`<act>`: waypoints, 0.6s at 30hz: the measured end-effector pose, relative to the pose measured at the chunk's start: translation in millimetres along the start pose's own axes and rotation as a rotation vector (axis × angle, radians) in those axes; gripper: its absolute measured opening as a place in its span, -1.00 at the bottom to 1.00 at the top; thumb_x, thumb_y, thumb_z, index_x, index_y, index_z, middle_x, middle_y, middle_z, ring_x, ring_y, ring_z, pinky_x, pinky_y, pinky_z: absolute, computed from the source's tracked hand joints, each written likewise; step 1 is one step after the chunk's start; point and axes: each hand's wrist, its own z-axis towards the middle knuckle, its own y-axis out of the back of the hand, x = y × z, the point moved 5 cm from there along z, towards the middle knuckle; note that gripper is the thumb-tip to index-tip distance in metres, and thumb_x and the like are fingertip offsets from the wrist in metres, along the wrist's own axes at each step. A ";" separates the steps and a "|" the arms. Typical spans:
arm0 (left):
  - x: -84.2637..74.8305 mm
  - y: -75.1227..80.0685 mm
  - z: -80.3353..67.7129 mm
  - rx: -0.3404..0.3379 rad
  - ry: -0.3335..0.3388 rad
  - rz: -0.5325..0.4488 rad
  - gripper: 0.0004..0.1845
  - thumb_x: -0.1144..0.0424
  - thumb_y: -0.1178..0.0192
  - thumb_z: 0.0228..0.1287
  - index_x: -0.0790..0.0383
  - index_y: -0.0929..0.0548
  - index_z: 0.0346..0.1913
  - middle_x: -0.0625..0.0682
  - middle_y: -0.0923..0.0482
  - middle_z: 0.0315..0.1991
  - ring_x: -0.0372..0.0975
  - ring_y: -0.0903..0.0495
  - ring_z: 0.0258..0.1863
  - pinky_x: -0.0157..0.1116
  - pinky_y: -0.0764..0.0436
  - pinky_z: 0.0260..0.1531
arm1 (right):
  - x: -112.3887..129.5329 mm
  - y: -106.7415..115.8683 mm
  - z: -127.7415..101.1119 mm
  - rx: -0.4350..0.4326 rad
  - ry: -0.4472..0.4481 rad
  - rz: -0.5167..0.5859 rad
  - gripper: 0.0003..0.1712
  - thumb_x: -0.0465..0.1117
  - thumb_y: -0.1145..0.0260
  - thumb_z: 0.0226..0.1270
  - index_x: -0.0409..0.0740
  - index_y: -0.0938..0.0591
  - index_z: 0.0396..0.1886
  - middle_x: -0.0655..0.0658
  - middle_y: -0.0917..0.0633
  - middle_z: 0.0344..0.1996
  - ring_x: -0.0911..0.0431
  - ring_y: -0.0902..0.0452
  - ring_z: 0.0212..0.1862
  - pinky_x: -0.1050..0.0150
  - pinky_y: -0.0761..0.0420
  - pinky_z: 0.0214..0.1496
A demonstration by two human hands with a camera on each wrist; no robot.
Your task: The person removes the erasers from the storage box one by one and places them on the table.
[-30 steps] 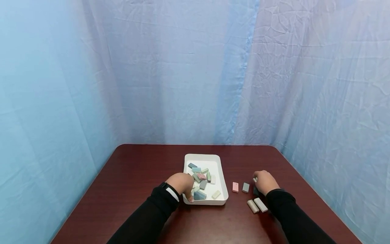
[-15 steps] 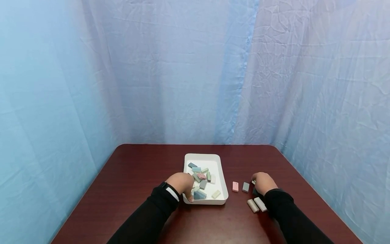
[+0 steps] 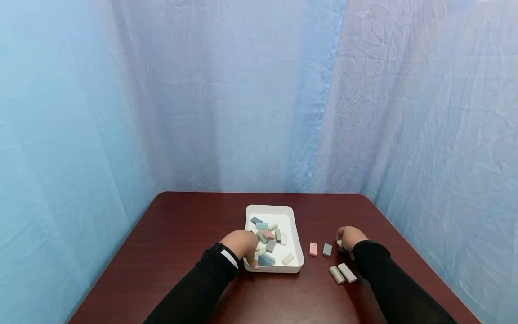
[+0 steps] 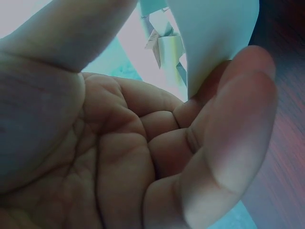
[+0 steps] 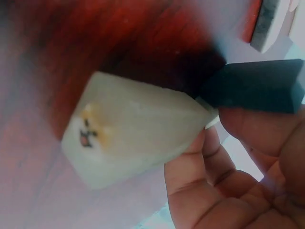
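My left hand [image 3: 240,246] grips the near left edge of a white tray [image 3: 298,258]. In the left wrist view its fingers [image 4: 238,129] curl about the tray wall. Small pastel blocks that look like erasers lie inside, among them a pink one [image 3: 269,235] and a blue one [image 3: 265,259]. On the right, my right hand [image 3: 351,237] pinches one end of a pale green eraser [image 5: 136,129] printed with a dog's face. A dark teal eraser [image 5: 257,86] stands close by its thumb; whether they touch I cannot tell.
Between tray and right hand, a pink eraser [image 3: 313,249] and a grey eraser [image 3: 327,250] lie on the dark red table [image 3: 194,216]. Nearer me are a beige eraser [image 3: 337,275] and a white eraser [image 3: 347,272], side by side. Pale blue curtains [image 3: 243,112] surround the table.
My right hand has shifted slightly with the pale eraser, which now sits lower, by the dark one. The left hand keeps its place on the tray.
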 end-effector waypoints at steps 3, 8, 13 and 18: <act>-0.5 -1.7 0.0 0.001 0.001 -0.003 -0.42 -0.17 -0.60 0.15 0.22 -0.79 0.01 0.02 -0.74 0.03 -0.20 -0.67 -0.02 -0.16 -0.64 0.23 | -1.6 -2.0 0.7 0.016 -0.014 -0.004 -0.62 -0.64 -0.20 0.26 -0.25 -0.72 -0.04 -0.33 -0.71 0.00 -0.11 -0.55 -0.10 -0.06 -0.62 0.05; -0.5 1.6 -2.2 -0.018 0.002 0.006 -0.43 -0.17 -0.61 0.13 0.22 -0.79 -0.01 0.02 -0.75 0.01 -0.20 -0.67 -0.06 -0.15 -0.66 0.22 | -0.4 -6.2 1.7 0.024 -0.029 -0.016 -0.66 -0.62 -0.18 0.33 -0.23 -0.68 -0.06 -0.31 -0.70 -0.02 -0.05 -0.49 -0.17 0.03 -0.54 -0.06; -0.4 2.4 -4.4 -0.015 0.013 -0.013 -0.42 -0.17 -0.60 0.14 0.23 -0.79 0.01 0.03 -0.74 0.03 -0.20 -0.66 -0.06 -0.13 -0.66 0.22 | -0.1 -8.6 -0.2 0.038 -0.048 0.002 -0.74 -0.59 -0.15 0.41 -0.22 -0.61 -0.12 -0.25 -0.63 -0.15 -0.06 -0.40 -0.23 0.03 -0.40 -0.14; -0.5 3.3 -7.0 -0.006 0.010 -0.020 -0.43 -0.17 -0.59 0.16 0.21 -0.79 0.03 0.03 -0.74 0.07 -0.19 -0.67 0.00 -0.14 -0.65 0.24 | 2.4 -7.3 -2.7 0.043 -0.019 -0.042 -0.72 -0.60 -0.11 0.44 -0.27 -0.63 -0.05 -0.31 -0.67 -0.08 -0.13 -0.54 -0.14 -0.03 -0.55 -0.07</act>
